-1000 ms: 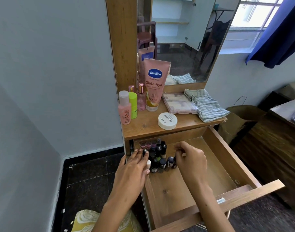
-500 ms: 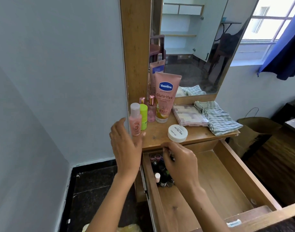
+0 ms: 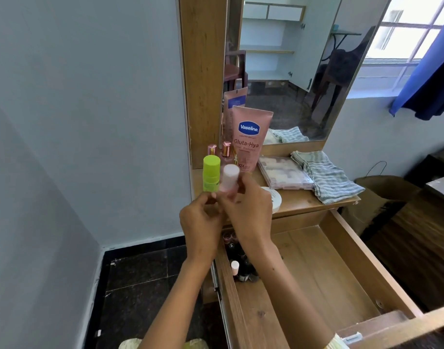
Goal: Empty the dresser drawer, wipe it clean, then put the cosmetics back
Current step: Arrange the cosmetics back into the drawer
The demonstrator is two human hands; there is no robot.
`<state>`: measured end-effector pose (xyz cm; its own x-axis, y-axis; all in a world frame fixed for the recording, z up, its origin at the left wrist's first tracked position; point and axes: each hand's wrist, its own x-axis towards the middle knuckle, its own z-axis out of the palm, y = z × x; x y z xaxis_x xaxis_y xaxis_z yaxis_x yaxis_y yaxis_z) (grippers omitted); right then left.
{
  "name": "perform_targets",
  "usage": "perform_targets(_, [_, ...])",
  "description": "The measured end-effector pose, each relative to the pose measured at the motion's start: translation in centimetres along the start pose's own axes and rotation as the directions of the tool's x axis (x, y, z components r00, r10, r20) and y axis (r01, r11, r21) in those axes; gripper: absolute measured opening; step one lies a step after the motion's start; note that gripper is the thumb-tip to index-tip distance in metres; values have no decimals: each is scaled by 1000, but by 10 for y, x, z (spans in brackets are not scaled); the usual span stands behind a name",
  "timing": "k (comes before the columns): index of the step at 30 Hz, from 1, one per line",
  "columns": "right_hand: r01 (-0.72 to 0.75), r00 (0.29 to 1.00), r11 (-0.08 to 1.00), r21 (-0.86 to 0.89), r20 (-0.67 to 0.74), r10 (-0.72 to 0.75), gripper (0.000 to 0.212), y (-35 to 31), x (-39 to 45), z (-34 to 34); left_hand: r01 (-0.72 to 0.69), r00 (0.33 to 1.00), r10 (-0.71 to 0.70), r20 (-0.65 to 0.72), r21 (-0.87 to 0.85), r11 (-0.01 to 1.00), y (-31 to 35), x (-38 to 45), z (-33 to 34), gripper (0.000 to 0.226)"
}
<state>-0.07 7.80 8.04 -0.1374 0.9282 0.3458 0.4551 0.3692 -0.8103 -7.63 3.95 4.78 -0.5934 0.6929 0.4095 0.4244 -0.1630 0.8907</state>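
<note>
A: The left hand (image 3: 200, 222) grips the lime-green bottle (image 3: 211, 177) by its lower part, fingers curled round it, the bottle upright above the left front corner of the worktop (image 3: 304, 200)

B: And the right hand (image 3: 248, 212)?

A: It holds the pink bottle with the white cap (image 3: 229, 180), fingers wrapped round the body; the cap sticks out on top, tilted a little to the right. The two bottles touch side by side, green on the left

B: Where is the drawer (image 3: 316, 270)?

A: Pulled out below the worktop, under the forearms. Its wooden floor is mostly bare. A cluster of small dark nail-polish bottles (image 3: 243, 268) stands in the back left corner, partly hidden by the right wrist, one with a pale cap

B: What is on the worktop itself?

A: A pink Vaseline tube (image 3: 250, 139) standing cap-down against the mirror (image 3: 291, 71), two small pink bottles with rose-gold caps (image 3: 226, 152) just left of it, a flat pale palette (image 3: 285, 172) to its right, and a striped green-and-white cloth (image 3: 324, 176) touching the palette's right edge. A round white jar (image 3: 275, 200) sits near the front edge, half covered by the right hand

B: Anything else nearby?

A: A brown paper bag (image 3: 382, 195) on the floor to the right, and a blue curtain (image 3: 432, 71) by the window
</note>
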Motion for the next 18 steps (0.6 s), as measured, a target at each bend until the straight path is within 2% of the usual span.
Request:
perform_targets(3, [-6,998,1000,12,-63,6,33,6,8,-3,-32,997,25,74,94,995,-7,6,-6,27])
perform_targets(7, [12,996,1000,1,-94,-12,39,9,17,-3,-27,998,37,-43,214,976,-16,24,-8,43])
perform_targets(10, [23,994,1000,1,-103,-23,42,11,15,1,14,1000,-9,-28,207,978,-20,39,1,55])
perform_targets(18, [-20,997,1000,-15,-77,18,43,21,17,11,25,1000,-24,-11,192,981,-32,58,8,48])
